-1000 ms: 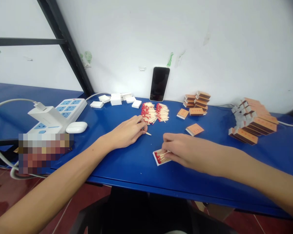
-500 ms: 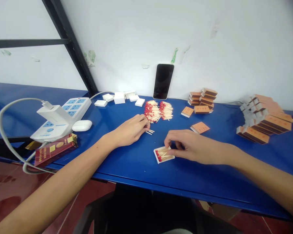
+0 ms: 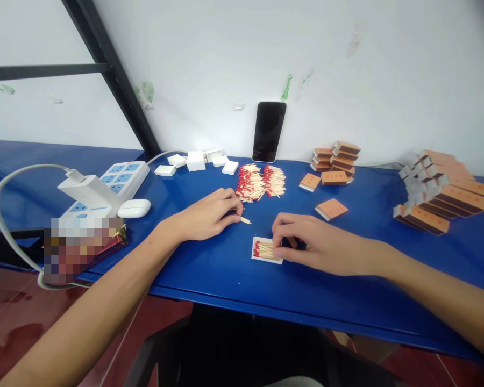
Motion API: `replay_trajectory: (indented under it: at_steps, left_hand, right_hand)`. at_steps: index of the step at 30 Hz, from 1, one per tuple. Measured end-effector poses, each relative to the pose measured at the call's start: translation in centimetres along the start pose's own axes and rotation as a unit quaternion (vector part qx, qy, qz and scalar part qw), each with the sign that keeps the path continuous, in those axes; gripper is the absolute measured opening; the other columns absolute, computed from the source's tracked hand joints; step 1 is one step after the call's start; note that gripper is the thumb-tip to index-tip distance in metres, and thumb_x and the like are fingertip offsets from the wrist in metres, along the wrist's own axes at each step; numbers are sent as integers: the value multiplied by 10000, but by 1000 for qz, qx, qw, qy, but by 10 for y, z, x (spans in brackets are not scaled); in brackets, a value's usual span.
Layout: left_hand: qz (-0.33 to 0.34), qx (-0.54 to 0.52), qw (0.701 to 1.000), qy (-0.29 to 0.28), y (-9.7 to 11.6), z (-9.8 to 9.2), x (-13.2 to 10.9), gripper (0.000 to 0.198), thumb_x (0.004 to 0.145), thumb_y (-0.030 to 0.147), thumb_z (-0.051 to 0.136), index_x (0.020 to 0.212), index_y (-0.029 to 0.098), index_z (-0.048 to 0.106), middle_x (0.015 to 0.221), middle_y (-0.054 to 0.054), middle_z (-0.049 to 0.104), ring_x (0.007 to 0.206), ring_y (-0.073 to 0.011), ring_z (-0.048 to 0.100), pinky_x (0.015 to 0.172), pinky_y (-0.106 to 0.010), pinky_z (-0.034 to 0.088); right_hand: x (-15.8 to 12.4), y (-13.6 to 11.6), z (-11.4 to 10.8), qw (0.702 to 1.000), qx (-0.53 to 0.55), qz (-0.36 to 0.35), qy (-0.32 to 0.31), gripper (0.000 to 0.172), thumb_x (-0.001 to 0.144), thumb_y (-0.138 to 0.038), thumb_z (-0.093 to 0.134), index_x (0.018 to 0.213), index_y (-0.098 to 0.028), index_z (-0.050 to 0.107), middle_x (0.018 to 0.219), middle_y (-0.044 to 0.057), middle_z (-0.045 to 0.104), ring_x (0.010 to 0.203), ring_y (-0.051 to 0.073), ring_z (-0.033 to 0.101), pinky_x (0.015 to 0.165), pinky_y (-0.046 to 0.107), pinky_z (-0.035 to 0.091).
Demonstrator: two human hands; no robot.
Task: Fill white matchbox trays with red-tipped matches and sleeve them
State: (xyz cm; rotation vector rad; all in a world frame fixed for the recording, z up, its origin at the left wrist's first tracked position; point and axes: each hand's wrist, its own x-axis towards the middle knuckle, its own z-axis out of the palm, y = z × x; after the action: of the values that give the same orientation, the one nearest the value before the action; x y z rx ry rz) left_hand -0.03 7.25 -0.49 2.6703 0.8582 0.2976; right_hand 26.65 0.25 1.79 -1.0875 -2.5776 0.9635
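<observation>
My left hand (image 3: 215, 213) is closed in a pinch on a few matchsticks (image 3: 245, 220), whose pale ends stick out to the right of the fingertips. Just beyond it lie two bunches of loose red-headed matches (image 3: 250, 184). A small white matchbox tray (image 3: 255, 259), partly filled with matches, rests on the blue table in front of me. My right hand (image 3: 302, 242) grips the tray's right end between thumb and fingers. That end, with the match tails there, is partly hidden by the fingers. An orange matchbox sleeve (image 3: 331, 209) lies beyond my right hand.
Upside-down white trays (image 3: 196, 161) sit at the back left. A phone (image 3: 269, 131) leans against the wall. Stacked matchboxes (image 3: 334, 163) and a heap of orange sleeves (image 3: 447, 193) stand to the right. On the left are a power strip (image 3: 135, 174) and a white earbud case (image 3: 134, 208).
The tray has turned slightly and lies straighter under my right fingers. My left hand has drawn a little left and toward me, with the matchsticks now between its fingertips.
</observation>
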Motion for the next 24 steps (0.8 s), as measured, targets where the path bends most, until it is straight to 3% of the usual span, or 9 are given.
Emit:
replay_trajectory:
  at_steps: [4,11,19,24]
  left_hand:
    - [-2,-4,1000,-6,1,3,0,210,1022,308,414,999,175,576,1027,-73,542,958,-225,496,876,-361,411]
    - [3,22,1000,-8,3,4,0,243,1039,307,369,1029,169,568,1036,-79,514,951,-228,475,893,-380,395]
    - [-18,72,997,27,2,6,-5,254,1046,285,309,989,162,524,1031,-94,510,905,-225,475,846,-378,419]
    - [-48,109,991,59,-1,8,-5,267,1046,284,299,981,156,524,1005,-104,528,905,-235,486,839,-387,430]
  right_hand:
    - [-3,-4,4,999,-27,15,12,269,906,-485,601,892,-221,648,1087,29,589,837,154,591,729,307,468]
    - [-6,-8,8,997,-67,-17,33,194,919,-414,606,916,-223,637,1113,39,597,913,176,602,800,320,470]
    - [18,2,-3,980,-64,-52,180,172,972,-338,510,925,-201,603,898,46,645,800,172,583,735,312,453]
    - [9,6,5,975,-60,-40,212,157,967,-292,499,891,-199,600,860,41,651,733,154,569,679,291,453]
